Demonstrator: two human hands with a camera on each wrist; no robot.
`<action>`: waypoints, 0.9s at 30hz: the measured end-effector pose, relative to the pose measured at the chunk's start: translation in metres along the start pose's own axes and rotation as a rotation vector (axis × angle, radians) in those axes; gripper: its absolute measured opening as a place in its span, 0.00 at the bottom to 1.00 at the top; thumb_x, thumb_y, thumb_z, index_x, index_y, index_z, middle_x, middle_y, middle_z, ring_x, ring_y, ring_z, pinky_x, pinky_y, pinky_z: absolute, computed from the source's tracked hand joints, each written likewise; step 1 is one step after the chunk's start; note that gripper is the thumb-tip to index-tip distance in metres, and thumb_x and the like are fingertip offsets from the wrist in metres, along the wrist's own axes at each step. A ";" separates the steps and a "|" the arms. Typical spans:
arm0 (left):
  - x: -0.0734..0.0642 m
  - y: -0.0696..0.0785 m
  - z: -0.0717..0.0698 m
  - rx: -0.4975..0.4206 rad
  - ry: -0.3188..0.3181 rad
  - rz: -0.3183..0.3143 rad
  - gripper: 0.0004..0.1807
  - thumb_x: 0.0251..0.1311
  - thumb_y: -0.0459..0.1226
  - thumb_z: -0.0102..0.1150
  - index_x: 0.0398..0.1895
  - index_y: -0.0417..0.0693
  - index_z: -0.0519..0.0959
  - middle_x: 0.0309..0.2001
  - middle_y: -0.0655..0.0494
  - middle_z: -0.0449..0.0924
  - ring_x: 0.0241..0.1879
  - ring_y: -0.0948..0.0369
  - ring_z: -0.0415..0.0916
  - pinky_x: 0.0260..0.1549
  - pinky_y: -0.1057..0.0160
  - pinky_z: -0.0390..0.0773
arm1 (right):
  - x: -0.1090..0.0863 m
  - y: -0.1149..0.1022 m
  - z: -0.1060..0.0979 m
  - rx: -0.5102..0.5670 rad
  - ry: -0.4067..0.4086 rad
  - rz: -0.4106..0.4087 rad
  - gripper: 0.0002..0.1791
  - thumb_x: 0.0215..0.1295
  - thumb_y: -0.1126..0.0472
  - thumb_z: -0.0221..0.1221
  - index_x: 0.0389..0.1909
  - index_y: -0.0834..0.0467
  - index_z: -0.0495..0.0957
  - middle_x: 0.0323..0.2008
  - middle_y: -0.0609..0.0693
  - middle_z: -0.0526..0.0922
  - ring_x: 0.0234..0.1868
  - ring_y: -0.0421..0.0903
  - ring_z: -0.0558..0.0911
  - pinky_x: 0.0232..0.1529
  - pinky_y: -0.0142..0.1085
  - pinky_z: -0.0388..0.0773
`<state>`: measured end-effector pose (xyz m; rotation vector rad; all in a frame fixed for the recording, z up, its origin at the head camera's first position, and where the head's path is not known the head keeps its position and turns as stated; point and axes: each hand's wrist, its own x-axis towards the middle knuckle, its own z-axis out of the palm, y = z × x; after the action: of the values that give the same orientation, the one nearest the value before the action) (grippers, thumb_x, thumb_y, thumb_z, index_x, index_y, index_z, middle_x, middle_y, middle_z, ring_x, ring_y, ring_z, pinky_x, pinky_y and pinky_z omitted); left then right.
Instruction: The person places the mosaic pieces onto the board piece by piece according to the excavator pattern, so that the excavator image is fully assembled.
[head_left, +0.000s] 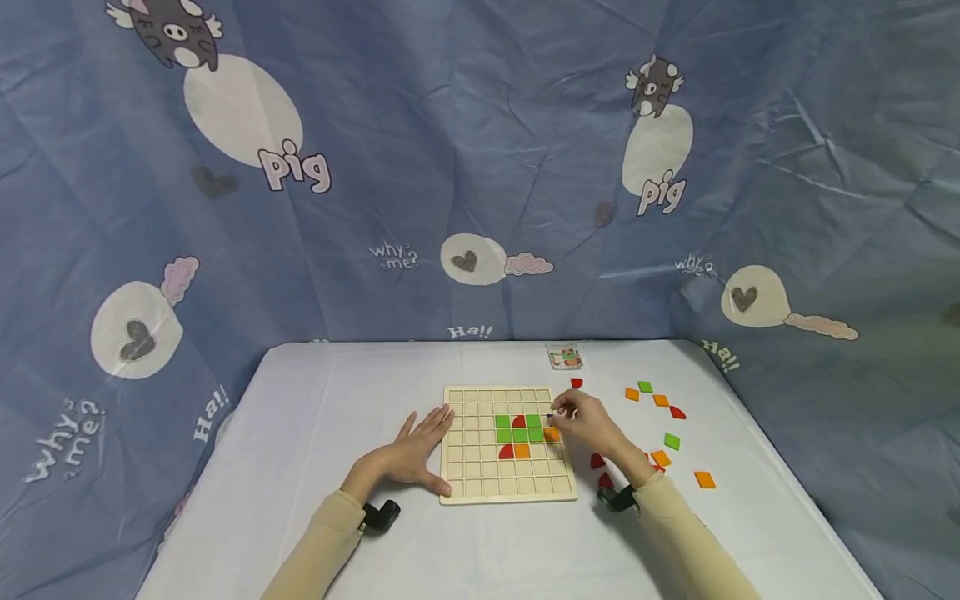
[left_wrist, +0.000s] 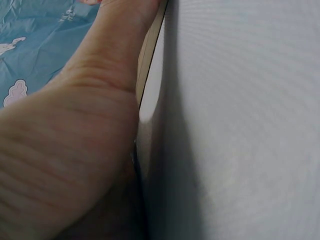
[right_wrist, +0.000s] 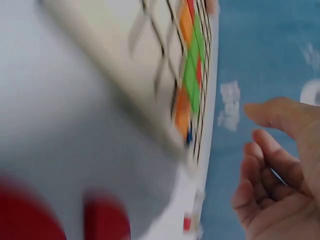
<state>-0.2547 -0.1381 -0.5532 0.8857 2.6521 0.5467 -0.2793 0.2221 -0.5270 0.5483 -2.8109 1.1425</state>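
Our head cam looks from 6 o'clock of the table point(head_left: 360, 375) toward 12, angled down, far enough back to catch the board point(head_left: 471, 468) and curtain point(head_left: 510, 196). Our wrist cams sit super close, tipped sideways: the left hand point(left_wrist: 85, 105) crowds its view around 9 o'clock, the right hand point(right_wrist: 287, 187) sits near 4. Head and right wrist share board and curtain.

board point(head_left: 486, 472): wood look, matt
tiles point(head_left: 672, 442): smooth, look painted
backdrop point(head_left: 495, 125): creased sheet, cloth or plastic, slight sheen
table cover point(head_left: 375, 379): matt cloth
sleeves point(head_left: 318, 537): matt cloth
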 end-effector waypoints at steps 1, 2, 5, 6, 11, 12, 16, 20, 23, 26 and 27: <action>0.000 0.000 0.000 0.001 0.001 0.000 0.72 0.37 0.69 0.67 0.77 0.41 0.40 0.78 0.45 0.33 0.77 0.47 0.32 0.72 0.37 0.30 | 0.002 0.006 -0.007 -0.015 0.044 0.025 0.11 0.56 0.61 0.68 0.37 0.60 0.79 0.33 0.50 0.80 0.33 0.43 0.76 0.32 0.30 0.74; 0.000 0.000 0.000 0.000 0.002 0.001 0.72 0.37 0.69 0.67 0.77 0.41 0.40 0.78 0.45 0.34 0.77 0.47 0.32 0.72 0.37 0.30 | 0.004 0.012 -0.014 -0.023 0.078 0.065 0.11 0.56 0.60 0.68 0.37 0.60 0.78 0.33 0.50 0.80 0.33 0.44 0.76 0.33 0.31 0.74; -0.001 0.000 0.000 -0.007 -0.003 0.000 0.72 0.38 0.69 0.67 0.77 0.41 0.39 0.78 0.45 0.33 0.78 0.48 0.31 0.72 0.37 0.29 | 0.008 0.034 -0.033 -0.066 0.175 0.156 0.13 0.56 0.60 0.67 0.38 0.62 0.77 0.33 0.55 0.79 0.34 0.47 0.76 0.33 0.33 0.73; -0.001 0.000 0.000 -0.008 -0.004 -0.001 0.72 0.38 0.69 0.67 0.77 0.41 0.39 0.78 0.45 0.33 0.78 0.48 0.31 0.72 0.37 0.29 | 0.009 0.042 -0.038 -0.087 0.201 0.183 0.13 0.56 0.60 0.66 0.38 0.63 0.76 0.33 0.56 0.79 0.34 0.48 0.76 0.32 0.33 0.72; 0.000 0.000 0.001 -0.006 -0.009 -0.011 0.72 0.38 0.69 0.67 0.77 0.42 0.39 0.78 0.46 0.32 0.77 0.48 0.30 0.72 0.38 0.29 | 0.007 0.072 -0.054 -0.134 0.296 0.345 0.17 0.57 0.59 0.66 0.39 0.66 0.74 0.33 0.58 0.77 0.32 0.49 0.75 0.31 0.34 0.71; 0.000 -0.001 0.001 -0.002 -0.010 -0.013 0.72 0.38 0.69 0.67 0.77 0.42 0.39 0.78 0.46 0.32 0.78 0.48 0.30 0.72 0.38 0.29 | 0.006 0.076 -0.055 -0.133 0.306 0.379 0.17 0.57 0.58 0.66 0.39 0.66 0.73 0.33 0.58 0.77 0.32 0.49 0.75 0.30 0.33 0.70; 0.001 -0.003 0.003 0.007 -0.017 -0.025 0.72 0.38 0.71 0.65 0.77 0.44 0.38 0.79 0.49 0.31 0.78 0.50 0.29 0.72 0.39 0.28 | 0.002 0.090 -0.057 -0.108 0.337 0.501 0.20 0.57 0.55 0.66 0.38 0.66 0.71 0.32 0.57 0.76 0.33 0.51 0.75 0.31 0.35 0.71; 0.000 -0.004 0.004 -0.003 -0.016 -0.027 0.73 0.37 0.71 0.65 0.77 0.45 0.38 0.79 0.49 0.31 0.78 0.50 0.29 0.72 0.39 0.27 | 0.000 0.099 -0.057 -0.139 0.356 0.553 0.23 0.56 0.54 0.66 0.38 0.69 0.71 0.32 0.60 0.76 0.35 0.55 0.76 0.36 0.43 0.75; 0.000 -0.003 0.004 0.002 -0.022 -0.026 0.72 0.37 0.71 0.65 0.77 0.45 0.37 0.79 0.48 0.31 0.78 0.50 0.28 0.72 0.39 0.27 | 0.000 0.102 -0.057 -0.158 0.353 0.572 0.23 0.57 0.54 0.66 0.37 0.70 0.71 0.32 0.62 0.77 0.36 0.57 0.77 0.38 0.47 0.76; 0.000 -0.002 0.002 0.002 -0.014 -0.014 0.72 0.39 0.69 0.66 0.77 0.43 0.38 0.78 0.47 0.31 0.78 0.49 0.29 0.72 0.38 0.28 | 0.001 0.102 -0.059 -0.161 0.348 0.579 0.21 0.57 0.56 0.65 0.37 0.71 0.72 0.33 0.64 0.78 0.37 0.59 0.77 0.40 0.48 0.77; 0.000 -0.002 0.002 0.003 -0.010 -0.008 0.72 0.39 0.69 0.66 0.77 0.42 0.38 0.78 0.46 0.32 0.77 0.48 0.29 0.71 0.37 0.28 | 0.002 0.102 -0.060 -0.164 0.343 0.580 0.21 0.57 0.56 0.64 0.37 0.71 0.72 0.33 0.65 0.78 0.38 0.59 0.77 0.39 0.48 0.77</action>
<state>-0.2551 -0.1387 -0.5553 0.8766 2.6469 0.5353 -0.3206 0.3297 -0.5510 -0.4652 -2.7730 0.9323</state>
